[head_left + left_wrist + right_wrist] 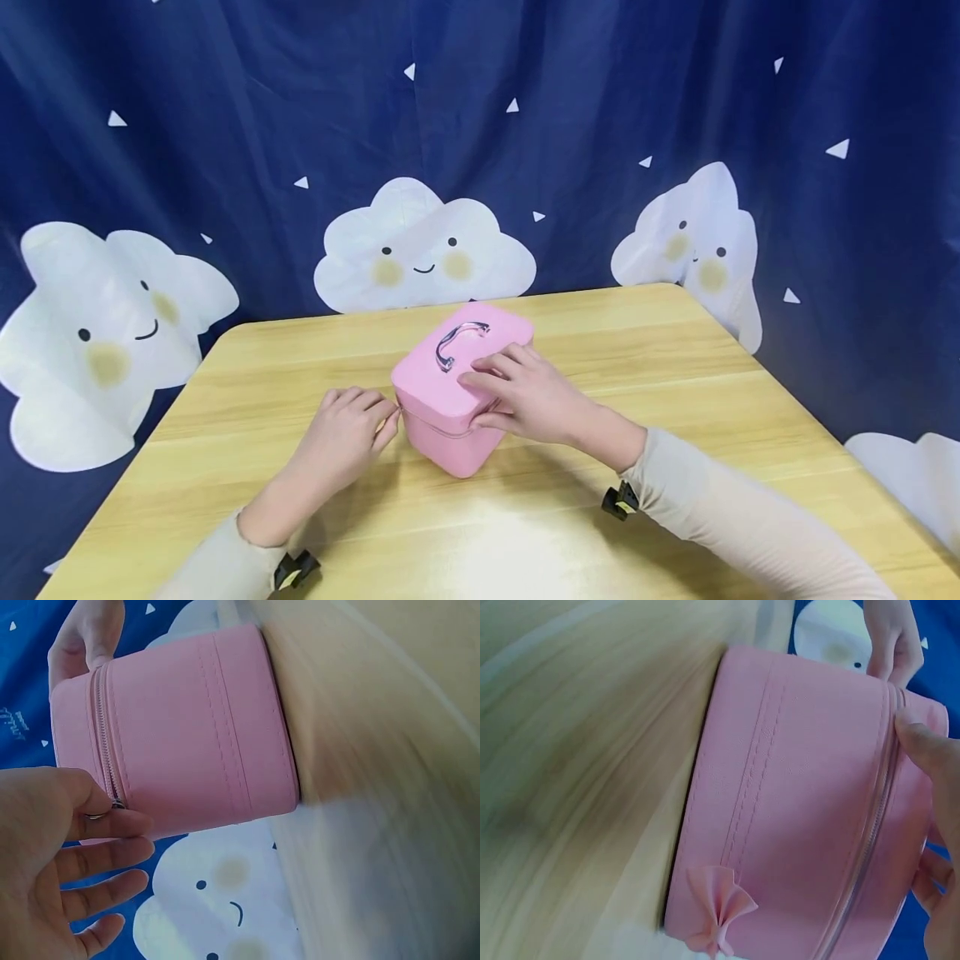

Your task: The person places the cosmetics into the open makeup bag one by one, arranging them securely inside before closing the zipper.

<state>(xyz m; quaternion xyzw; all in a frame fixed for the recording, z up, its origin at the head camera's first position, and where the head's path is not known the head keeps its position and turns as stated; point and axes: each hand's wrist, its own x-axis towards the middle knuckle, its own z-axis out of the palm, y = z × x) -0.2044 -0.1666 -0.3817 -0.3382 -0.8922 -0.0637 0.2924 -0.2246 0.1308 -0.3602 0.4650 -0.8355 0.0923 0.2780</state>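
Observation:
A pink zippered case (450, 454) with a metal handle (447, 363) on its lid stands on the table, a corner toward me. At its left corner, my left hand (337, 442) pinches the zipper pull (118, 803) between thumb and index finger, the other fingers spread apart. The zipper (105, 739) runs along the seam just under the lid. My right hand (534, 396) holds the lid from the right, with fingers over its top and the thumb on the side by the zipper. A pink bow (718, 907) decorates one side of the case.
The wood-grain table (300, 358) has rounded far corners. Behind it hangs a dark blue curtain (585, 75) printed with smiling clouds and white triangles. A small black device (621, 500) is strapped at each wrist, by the beige sleeves (720, 492).

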